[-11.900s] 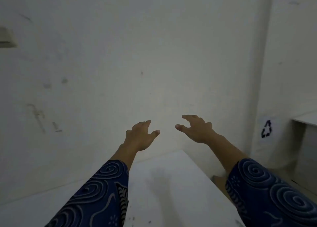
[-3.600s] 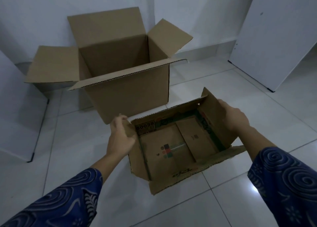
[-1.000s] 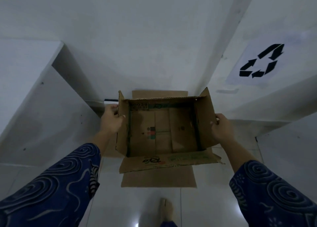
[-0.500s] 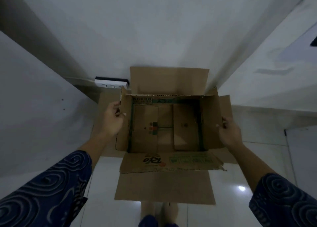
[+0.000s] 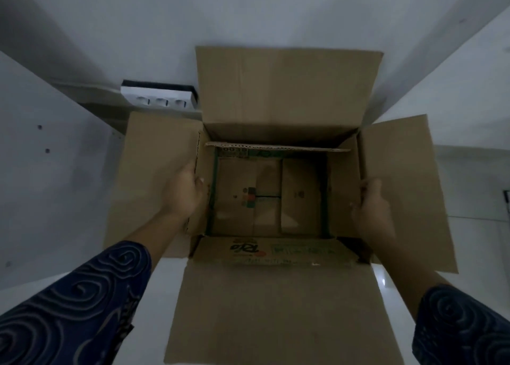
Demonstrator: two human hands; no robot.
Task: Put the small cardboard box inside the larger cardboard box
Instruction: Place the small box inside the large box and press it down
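I look straight down into the larger cardboard box (image 5: 276, 309), which stands on the floor with all its flaps spread outward. The small cardboard box (image 5: 265, 199), open-topped with green edging and printed flaps, sits down within the larger box's opening. My left hand (image 5: 187, 193) grips the small box's left wall, fingers curled over its edge. My right hand (image 5: 371, 201) holds its right wall from outside, between the two boxes. Both sleeves are dark blue with a swirl pattern.
A white power strip (image 5: 160, 98) lies on the floor by the wall behind the box's left flap. A white panel (image 5: 49, 171) stands at the left and another white surface (image 5: 455, 94) at the right. White floor tiles (image 5: 469, 193) surround the box.
The small box has gone down into the larger box's opening, with both hands still on its sides. My view has tilted to look straight down and closer.
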